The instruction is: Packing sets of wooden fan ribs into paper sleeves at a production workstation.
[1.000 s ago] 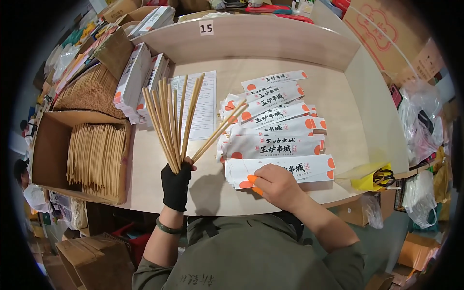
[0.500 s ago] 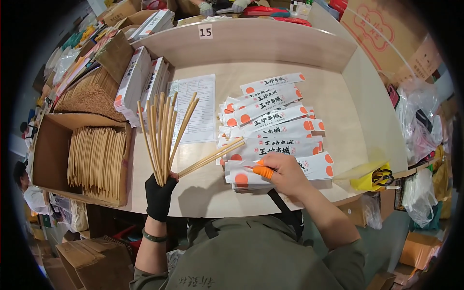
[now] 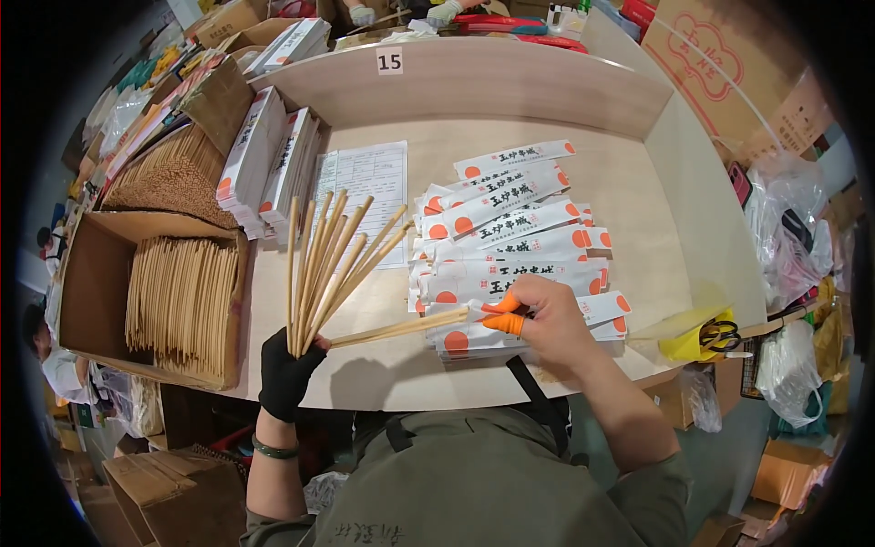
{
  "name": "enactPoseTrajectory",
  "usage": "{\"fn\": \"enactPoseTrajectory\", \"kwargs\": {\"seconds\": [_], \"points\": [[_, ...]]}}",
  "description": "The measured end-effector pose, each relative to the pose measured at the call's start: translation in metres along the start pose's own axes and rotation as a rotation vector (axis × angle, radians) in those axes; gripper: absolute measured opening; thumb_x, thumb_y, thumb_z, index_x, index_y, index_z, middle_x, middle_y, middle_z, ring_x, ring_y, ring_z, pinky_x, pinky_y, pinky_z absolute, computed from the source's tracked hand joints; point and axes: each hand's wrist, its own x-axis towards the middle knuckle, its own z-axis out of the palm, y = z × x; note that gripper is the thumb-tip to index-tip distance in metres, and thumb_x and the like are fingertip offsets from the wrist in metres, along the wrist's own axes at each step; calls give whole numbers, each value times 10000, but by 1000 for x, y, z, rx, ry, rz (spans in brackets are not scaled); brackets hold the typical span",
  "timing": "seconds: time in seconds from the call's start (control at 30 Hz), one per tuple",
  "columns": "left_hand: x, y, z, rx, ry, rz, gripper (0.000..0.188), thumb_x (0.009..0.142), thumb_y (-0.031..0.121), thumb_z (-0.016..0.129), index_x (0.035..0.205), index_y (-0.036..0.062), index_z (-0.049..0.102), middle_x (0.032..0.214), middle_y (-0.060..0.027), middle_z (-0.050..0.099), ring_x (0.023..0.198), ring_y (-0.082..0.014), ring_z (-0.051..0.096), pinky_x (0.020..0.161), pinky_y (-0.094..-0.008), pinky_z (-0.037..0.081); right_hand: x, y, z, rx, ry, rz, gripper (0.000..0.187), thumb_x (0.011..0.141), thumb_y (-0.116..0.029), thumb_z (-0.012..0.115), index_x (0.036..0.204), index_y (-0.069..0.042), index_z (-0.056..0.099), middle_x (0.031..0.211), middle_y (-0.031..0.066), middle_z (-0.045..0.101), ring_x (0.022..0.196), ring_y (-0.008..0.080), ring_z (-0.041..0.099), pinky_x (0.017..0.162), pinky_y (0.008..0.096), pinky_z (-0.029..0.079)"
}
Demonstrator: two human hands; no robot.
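Note:
My left hand (image 3: 290, 376), in a black glove with bare fingertips, is closed round a fanned bundle of wooden chopsticks (image 3: 333, 264). A separate pair of chopsticks (image 3: 396, 328) sticks out from it to the right. Its tips meet the left end of a white paper chopstick sleeve (image 3: 602, 308), at the mouth; how far in they are, I cannot tell. Orange finger covers are on my right hand (image 3: 550, 321), which pinches that end of the sleeve between thumb and finger. Beyond it lies a spread pile of white sleeves (image 3: 510, 219) with orange dots.
At the left stands a cardboard box (image 3: 239, 310) of chopsticks, with another chopstick-filled box (image 3: 173, 173) behind. Stacked sleeves (image 3: 253, 150) and a printed sheet (image 3: 378, 182) lie nearby. Raised panels (image 3: 492, 82) edge the table. Scissors (image 3: 722, 335) sit in a yellow holder at right.
The chopstick pair has moved right and down, and its tips now reach the sleeve's end at my right hand. My left hand has shifted slightly left and down, its bundle tilting rightward.

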Motion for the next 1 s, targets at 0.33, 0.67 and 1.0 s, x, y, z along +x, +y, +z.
{"fn": "enactPoseTrajectory", "kwargs": {"seconds": [0.33, 0.67, 1.0], "points": [[27, 36, 98, -697, -44, 51, 255, 958, 244, 568, 1070, 17, 592, 1056, -109, 650, 939, -177, 633, 759, -292, 504, 31, -18, 48, -786, 41, -897, 193, 765, -162, 683, 916, -48, 646, 917, 76, 618, 844, 264, 597, 737, 368, 463], [26, -6, 74, -282, 276, -58, 151, 860, 112, 625, 900, -33, 641, 776, -55, 631, 684, -119, 606, 654, -249, 479, -11, 39, 27, -935, -12, -860, 145, 723, -60, 705, 787, -8, 587, 831, 85, 575, 724, 232, 570, 589, 325, 462], [8, -15, 32, -234, 100, -184, 100, 853, 118, 587, 900, 33, 612, 679, 17, 548, 527, -29, 416, 482, -183, 310, -2, 5, 11, -128, 101, -13, 201, 771, -54, 756, 740, -11, 562, 724, 1, 541, 656, 85, 479, 557, 262, 380]]}}
